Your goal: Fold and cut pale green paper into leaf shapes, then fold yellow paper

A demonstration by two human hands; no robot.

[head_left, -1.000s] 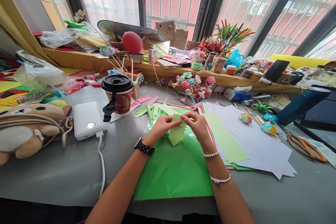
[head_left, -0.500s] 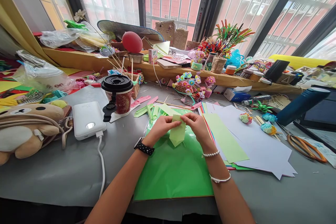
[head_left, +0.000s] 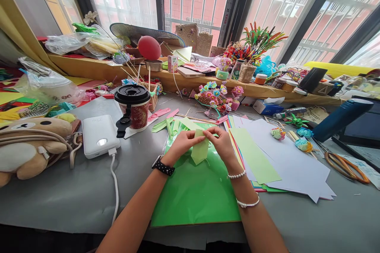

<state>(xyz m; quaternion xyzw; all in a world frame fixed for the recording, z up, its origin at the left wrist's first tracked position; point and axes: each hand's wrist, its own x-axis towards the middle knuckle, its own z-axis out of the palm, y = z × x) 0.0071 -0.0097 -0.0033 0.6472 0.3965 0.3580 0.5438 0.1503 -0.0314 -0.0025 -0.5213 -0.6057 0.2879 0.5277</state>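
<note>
A folded piece of light green paper (head_left: 200,151) hangs between both my hands above a bright green sheet (head_left: 196,193) on the grey table. My left hand (head_left: 184,143), with a dark watch on the wrist, pinches the paper's upper left edge. Pinching the upper right edge is my right hand (head_left: 222,142), which wears bead and metal bracelets. The fingertips of the two hands nearly meet at the paper's top.
A white power bank (head_left: 97,134) with its cable and a lidded cup (head_left: 133,104) stand to the left, beside a plush bear (head_left: 28,146). White and coloured sheets (head_left: 282,158), small paper flowers (head_left: 278,133) and orange-handled scissors (head_left: 346,166) lie to the right. A cluttered window ledge (head_left: 184,77) runs behind.
My right hand and wrist have shifted slightly to the left and up; the paper sits a little higher. My left hand has stayed in place.
</note>
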